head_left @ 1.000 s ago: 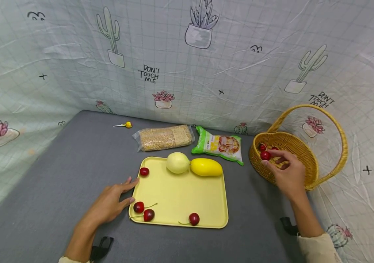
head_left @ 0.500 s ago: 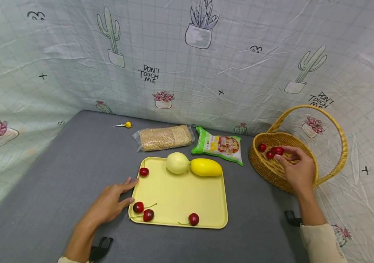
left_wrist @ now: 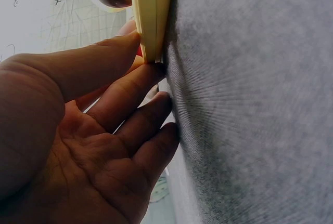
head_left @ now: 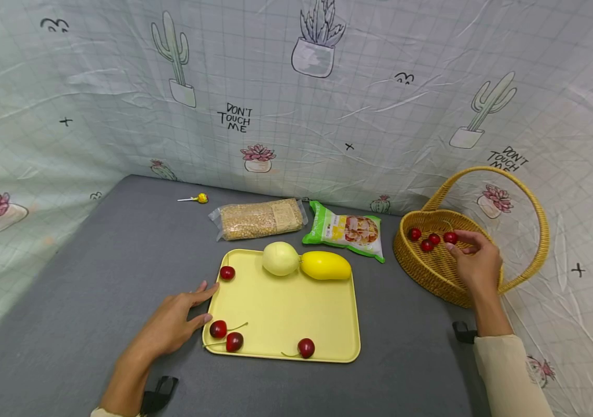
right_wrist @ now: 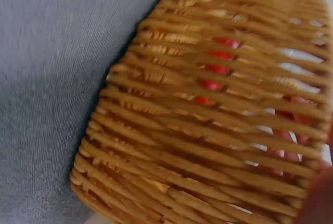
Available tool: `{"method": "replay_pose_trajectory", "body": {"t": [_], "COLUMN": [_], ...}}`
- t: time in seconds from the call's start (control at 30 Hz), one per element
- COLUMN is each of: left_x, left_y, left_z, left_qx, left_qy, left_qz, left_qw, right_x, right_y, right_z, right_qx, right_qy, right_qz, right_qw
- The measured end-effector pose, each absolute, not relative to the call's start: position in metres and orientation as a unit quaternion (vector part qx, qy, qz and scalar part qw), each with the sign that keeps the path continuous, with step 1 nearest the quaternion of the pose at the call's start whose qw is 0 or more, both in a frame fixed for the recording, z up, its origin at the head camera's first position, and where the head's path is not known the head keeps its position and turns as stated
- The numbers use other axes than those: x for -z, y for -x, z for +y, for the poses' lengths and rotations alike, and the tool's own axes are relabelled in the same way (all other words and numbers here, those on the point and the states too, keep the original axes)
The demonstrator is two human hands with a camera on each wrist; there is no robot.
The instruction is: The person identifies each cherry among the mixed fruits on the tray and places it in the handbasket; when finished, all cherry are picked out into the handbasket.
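My right hand (head_left: 479,263) reaches into the wicker basket (head_left: 421,281) and pinches a dark red cherry (head_left: 450,237) between thumb and fingertips. Several other cherries (head_left: 427,245) lie just left of it on the basket floor. Red shows through the weave of the basket wall (right_wrist: 171,115) in the right wrist view, where most of that hand is hidden. My left hand (head_left: 171,321) rests at the left edge of the yellow tray (head_left: 281,313), index finger and thumb spread along it. The left wrist view has the thumb against the tray rim (left_wrist: 151,16), other fingertips near the cloth.
On the tray lie several cherries (head_left: 306,347), a pale green round fruit (head_left: 280,259) and a yellow mango-like fruit (head_left: 326,265). Behind it are a bag of grain (head_left: 260,220), a green-and-white snack packet (head_left: 351,229) and a lollipop (head_left: 200,198). The basket's tall handle (head_left: 541,231) arches at right.
My right hand has moved right inside the basket with the pinched cherry, away from the other cherries there. The left hand has stayed at the tray edge.
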State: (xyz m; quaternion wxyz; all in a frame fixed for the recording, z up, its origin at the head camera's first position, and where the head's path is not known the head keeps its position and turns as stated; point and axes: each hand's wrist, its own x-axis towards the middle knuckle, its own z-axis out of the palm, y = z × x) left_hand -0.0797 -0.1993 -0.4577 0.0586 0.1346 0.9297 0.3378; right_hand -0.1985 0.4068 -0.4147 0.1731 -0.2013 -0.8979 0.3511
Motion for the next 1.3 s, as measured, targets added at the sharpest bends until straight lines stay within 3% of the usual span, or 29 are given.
{"method": "replay_pose_trajectory", "body": {"t": [0.7,1.1,1.3], "left_x": [0.458,0.459,0.458], "left_y": [0.081,0.081,0.080], "left_z": [-0.200,-0.199,-0.198], "left_qx": [-0.331,-0.331,-0.331], "left_qy": [-0.138,-0.134,-0.131], "left_qz": [0.931,0.932,0.932], "left_qw": [0.070,0.067,0.069], "right_x": [0.437,0.437,0.437], "right_y": [0.238,0.239,0.239], "right_z": [0.430,0.430,0.432], "right_qx": [-0.323,-0.311,-0.319], "right_qy": [0.220,0.206,0.213], "right_qz": [-0.910,-0.924,-0.923], "right_qw": [0.136,0.083,0.031]}}
